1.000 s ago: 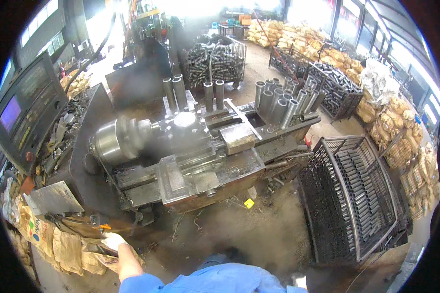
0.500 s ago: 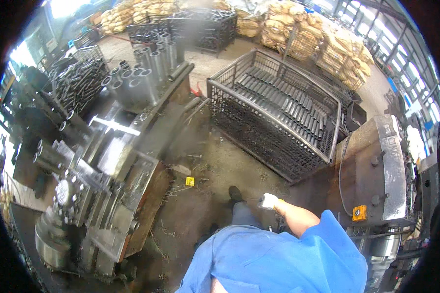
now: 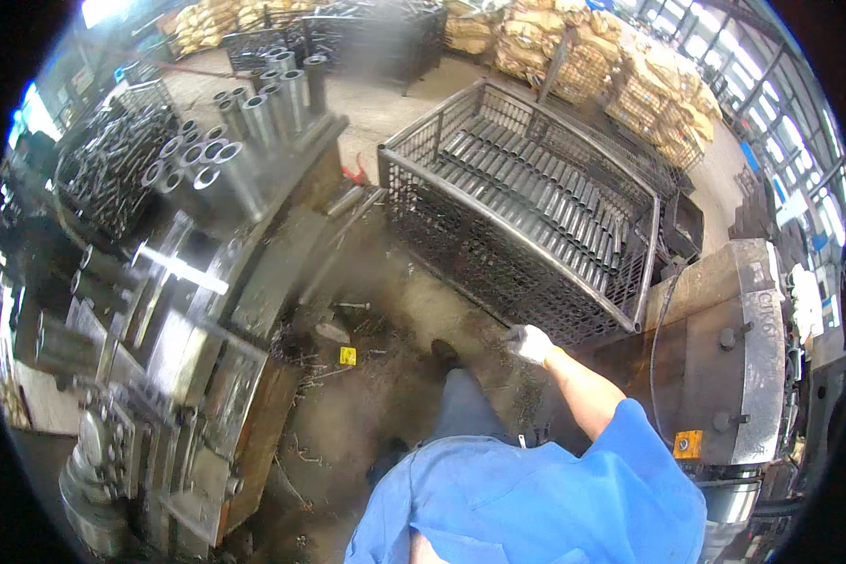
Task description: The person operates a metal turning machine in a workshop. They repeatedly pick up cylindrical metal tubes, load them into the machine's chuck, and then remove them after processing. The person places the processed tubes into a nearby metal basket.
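My right hand, in a white glove, is held out in front of my body, over the floor. Its fingers look loosely apart, and I make out nothing in them. Nearest to it is a wire mesh crate full of rows of short metal tubes; in this view the hand overlaps the crate's lower near edge, and I cannot tell if they touch. Only a bit of my left arm shows at the lower edge; the left hand is out of view.
A metalworking machine stands on the left, with upright metal tubes behind it. Another machine with a yellow switch box is on the right. Metal scraps and a yellow piece lie on the floor. Stacked sacks line the back.
My right hand has risen and reached forward toward the mesh crate's near edge. The view has shifted slightly, with the left machine sitting lower and farther left.
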The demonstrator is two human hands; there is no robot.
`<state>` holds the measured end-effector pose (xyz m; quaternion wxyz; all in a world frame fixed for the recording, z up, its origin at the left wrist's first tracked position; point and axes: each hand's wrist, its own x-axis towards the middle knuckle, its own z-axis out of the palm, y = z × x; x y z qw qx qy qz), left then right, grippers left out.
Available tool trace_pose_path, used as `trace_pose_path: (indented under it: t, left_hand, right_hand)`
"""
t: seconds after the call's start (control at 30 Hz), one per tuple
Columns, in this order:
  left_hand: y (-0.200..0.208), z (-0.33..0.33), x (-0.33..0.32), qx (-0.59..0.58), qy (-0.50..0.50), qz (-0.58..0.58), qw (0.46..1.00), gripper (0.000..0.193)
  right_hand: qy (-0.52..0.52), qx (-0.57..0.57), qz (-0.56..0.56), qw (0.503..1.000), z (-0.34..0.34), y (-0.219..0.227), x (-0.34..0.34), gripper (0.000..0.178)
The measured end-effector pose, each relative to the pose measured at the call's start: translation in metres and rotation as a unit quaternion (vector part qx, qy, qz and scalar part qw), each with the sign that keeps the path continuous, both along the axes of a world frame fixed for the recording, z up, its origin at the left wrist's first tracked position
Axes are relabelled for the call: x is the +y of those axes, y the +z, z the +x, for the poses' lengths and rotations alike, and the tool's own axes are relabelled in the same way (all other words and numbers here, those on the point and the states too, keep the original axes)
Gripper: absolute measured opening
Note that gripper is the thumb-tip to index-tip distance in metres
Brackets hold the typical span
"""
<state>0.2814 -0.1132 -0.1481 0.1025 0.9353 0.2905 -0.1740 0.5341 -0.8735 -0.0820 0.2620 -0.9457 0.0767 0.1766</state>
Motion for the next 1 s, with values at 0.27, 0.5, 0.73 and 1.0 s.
trace_pose_path:
  t: [0.27, 0.5, 0.73, 1.0]
  left_hand:
    - [-0.093, 0.186, -0.225, -0.002, 0.086, -0.390, 0.917, 0.045]
    - [-0.002, 0.567, -0.544, -0.035, -0.082, -0.294, 0.952, 0.069]
    - [-0.017, 0.848, -0.711, -0.140, 0.160, -0.284, 0.935, 0.083]
    - [-0.022, 0.881, -0.720, -0.165, 0.179, -0.151, 0.958, 0.087]
  right_hand:
    - [-0.153, -0.212, 0.030, 0.965, 0.192, 0.049, -0.132, 0.023]
    - [0.126, 0.012, -0.142, 0.982, 0.445, -0.040, -0.212, 0.030]
    - [0.287, -0.053, -0.173, 0.941, 0.619, -0.220, -0.185, 0.035]
    - [0.560, 0.104, -0.397, 0.720, 0.714, -0.339, -0.127, 0.040]
